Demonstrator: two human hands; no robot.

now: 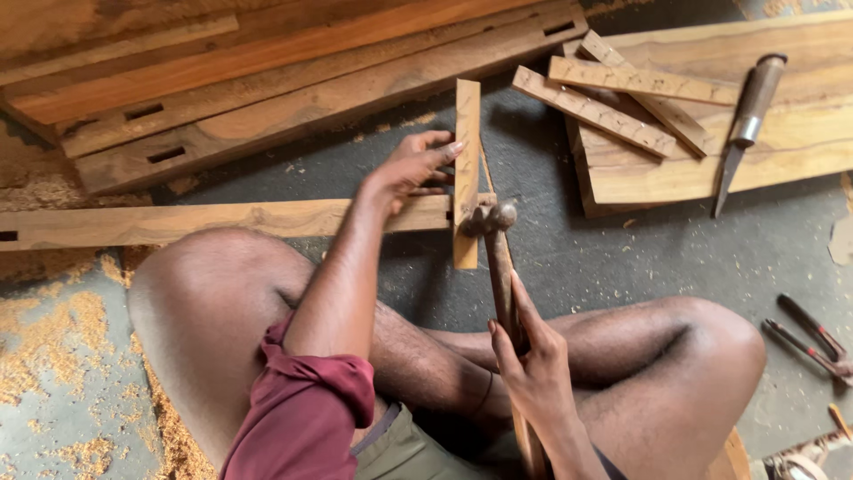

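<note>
My left hand grips a short upright wooden piece where it meets the end of a long horizontal wooden rail lying on the floor. My right hand is closed around the wooden handle of a hammer. The hammer's metal head rests against the short piece at the joint, just right of my left fingers. I sit cross-legged on the floor, with my knees on either side of my arms.
Several long mortised timbers lie at the back. To the right, a stack of short wooden slats sits on a wide plank beside a wood-handled chisel. Pincers lie at the far right. Sawdust covers the floor at the left.
</note>
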